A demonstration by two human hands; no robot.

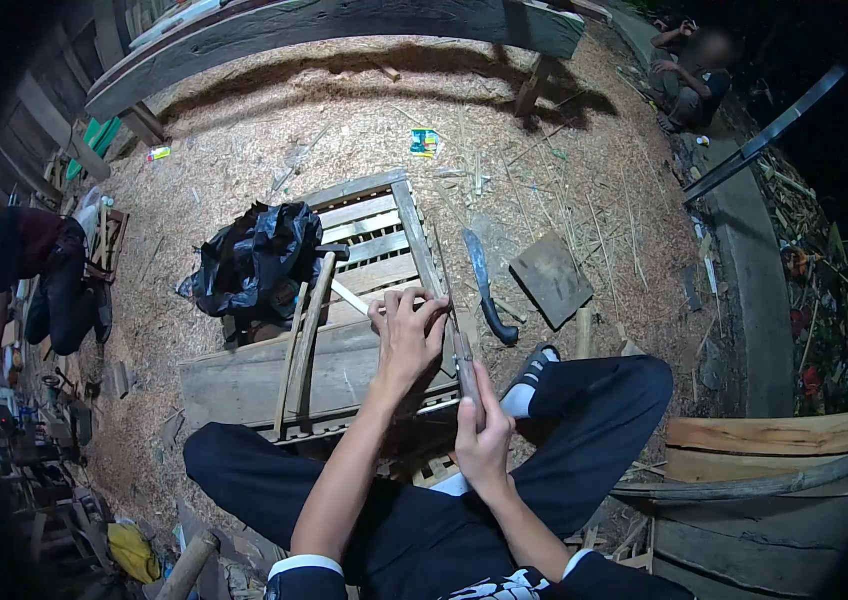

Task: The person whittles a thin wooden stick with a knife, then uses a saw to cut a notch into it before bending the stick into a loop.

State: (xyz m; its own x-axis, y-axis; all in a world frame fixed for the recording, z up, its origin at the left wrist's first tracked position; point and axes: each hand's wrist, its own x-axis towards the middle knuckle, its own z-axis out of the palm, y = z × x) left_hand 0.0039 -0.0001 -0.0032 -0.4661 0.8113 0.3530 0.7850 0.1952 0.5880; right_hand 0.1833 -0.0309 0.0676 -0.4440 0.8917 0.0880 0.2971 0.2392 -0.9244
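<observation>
My right hand (pixel 485 428) is wrapped round the wooden handle of a long thin saw (pixel 466 372), whose blade points away from me. Over the slatted wooden bench (pixel 244 385), my left hand (pixel 409 335) presses down on a pale wood strip (pixel 349 297), fingertips close beside the blade. To the left of that hand, a hammer (pixel 312 330) and a thin stick (pixel 290 360) lie across the bench. A black plastic bag (pixel 259 255) sits at the bench's left side.
A machete (pixel 484 290) and a square board (pixel 551 279) lie on the ground to the right. One person (pixel 44 260) crouches at the left, another (pixel 689 80) sits at the upper right. A long wooden beam (pixel 344 32) spans the top. Planks (pixel 764 480) stand at the lower right.
</observation>
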